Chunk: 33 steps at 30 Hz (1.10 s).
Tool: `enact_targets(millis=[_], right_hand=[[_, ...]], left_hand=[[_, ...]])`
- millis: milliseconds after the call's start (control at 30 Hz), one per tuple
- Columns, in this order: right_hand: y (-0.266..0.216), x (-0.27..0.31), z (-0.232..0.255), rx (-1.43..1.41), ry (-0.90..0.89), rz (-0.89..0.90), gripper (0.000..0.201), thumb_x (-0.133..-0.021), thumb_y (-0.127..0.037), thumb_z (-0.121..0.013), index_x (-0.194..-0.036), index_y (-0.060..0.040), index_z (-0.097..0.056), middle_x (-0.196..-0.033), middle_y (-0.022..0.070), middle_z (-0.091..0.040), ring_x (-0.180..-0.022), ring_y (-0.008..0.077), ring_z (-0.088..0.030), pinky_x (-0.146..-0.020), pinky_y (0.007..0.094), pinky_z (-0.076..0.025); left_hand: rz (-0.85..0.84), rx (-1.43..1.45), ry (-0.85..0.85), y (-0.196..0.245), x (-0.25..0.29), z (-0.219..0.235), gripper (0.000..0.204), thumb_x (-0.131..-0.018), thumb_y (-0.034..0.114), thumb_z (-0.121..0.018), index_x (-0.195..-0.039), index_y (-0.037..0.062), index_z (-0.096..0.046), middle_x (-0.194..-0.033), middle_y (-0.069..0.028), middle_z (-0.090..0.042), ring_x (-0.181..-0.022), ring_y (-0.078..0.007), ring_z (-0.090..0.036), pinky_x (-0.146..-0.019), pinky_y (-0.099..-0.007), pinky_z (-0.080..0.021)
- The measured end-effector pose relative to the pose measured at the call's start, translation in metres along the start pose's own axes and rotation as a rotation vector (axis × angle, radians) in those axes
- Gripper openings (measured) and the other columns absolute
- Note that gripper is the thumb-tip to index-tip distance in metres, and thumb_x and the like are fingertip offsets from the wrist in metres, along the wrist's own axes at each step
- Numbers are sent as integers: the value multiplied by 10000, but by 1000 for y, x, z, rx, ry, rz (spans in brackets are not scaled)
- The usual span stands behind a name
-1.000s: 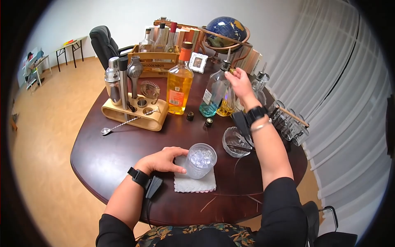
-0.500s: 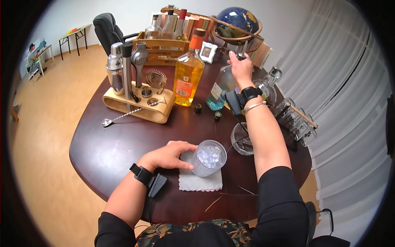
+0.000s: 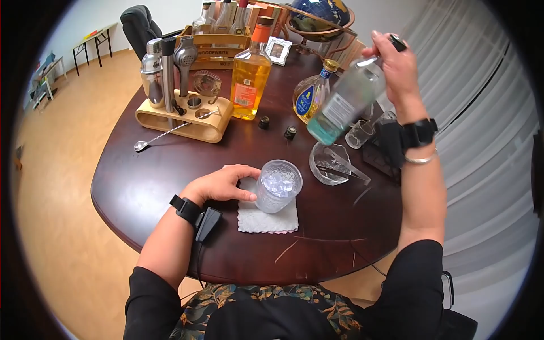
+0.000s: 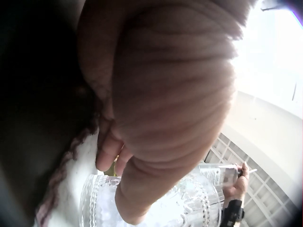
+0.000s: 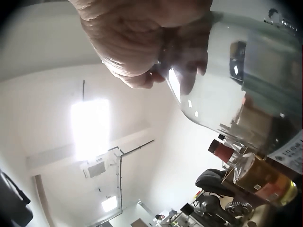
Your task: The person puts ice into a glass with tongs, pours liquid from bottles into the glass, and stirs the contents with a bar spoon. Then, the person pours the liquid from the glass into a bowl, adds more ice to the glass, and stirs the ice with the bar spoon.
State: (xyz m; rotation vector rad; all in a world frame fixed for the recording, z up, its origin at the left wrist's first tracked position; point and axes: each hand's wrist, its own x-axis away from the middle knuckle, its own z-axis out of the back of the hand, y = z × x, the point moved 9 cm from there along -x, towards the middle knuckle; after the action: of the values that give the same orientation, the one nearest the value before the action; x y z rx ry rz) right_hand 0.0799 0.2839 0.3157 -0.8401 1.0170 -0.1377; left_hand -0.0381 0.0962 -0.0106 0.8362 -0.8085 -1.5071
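Wooden crate [image 3: 220, 52]: "WOODENBOX" in dark capitals across the front; below it "NO." plus a numeral I cannot read with certainty.
Blue-labelled bottle [image 3: 311, 93]: "XO" in pale letters on its blue label [image 3: 305, 101]; smaller lettering above it, unreadable from where I stand.
Amber bottle [image 3: 251, 76]: orange label [image 3: 245, 95], print too small to read; small square code just above.
Tilted clear bottle [image 3: 348, 96]: whitish label [image 3: 340, 109] with several lines of print, blurred, no word legible.

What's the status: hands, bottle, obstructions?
Right hand grips clear bottle, tilted. Left hand holds ice-filled glass on white mat. Glass bowl nearby, possibly in the way.
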Motion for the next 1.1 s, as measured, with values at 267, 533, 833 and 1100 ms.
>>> enact_targets(millis=[267, 533, 833, 1100], right_hand=[[-25, 86, -1, 182, -342, -220, 228, -884, -165, -657, -972, -61, -474, -731, 39, -596, -670, 131, -624, -667, 284, -517], [10, 167, -25, 311, -609, -490, 268, -865, -140, -667, -985, -25, -456, -724, 25, -576, -626, 104, -597, -584, 280, -491], [23, 182, -48, 624, -872, -451, 227, -836, -112, -659, -911, -40, -457, -704, 42, -586, -638, 122, -571, -594, 303, -466], [35, 187, -50, 870, -992, -428, 318, -798, -155, -663, -1023, 3, -504, -842, 186, -614, -807, 321, -609, -720, 386, -481]], left_hand=[[-17, 166, -19, 1, 1, -2, 539, -812, 191, -748, -1274, 11, -537, -1251, -87, -575, -1176, -175, -498, -1037, -311, -355], [-8, 126, -22, 13, 5, 1, 552, -819, 221, -736, -1291, 16, -533, -1259, -111, -587, -1200, -199, -508, -1051, -327, -363], [-58, 35, -20, 5, 2, 0, 544, -833, 256, -706, -1290, 16, -536, -1262, -139, -587, -1207, -242, -521, -1041, -346, -385], [-60, 48, -15, 7, 3, 2, 539, -829, 238, -713, -1291, 22, -537, -1246, -133, -594, -1196, -232, -528, -1032, -338, -393]])
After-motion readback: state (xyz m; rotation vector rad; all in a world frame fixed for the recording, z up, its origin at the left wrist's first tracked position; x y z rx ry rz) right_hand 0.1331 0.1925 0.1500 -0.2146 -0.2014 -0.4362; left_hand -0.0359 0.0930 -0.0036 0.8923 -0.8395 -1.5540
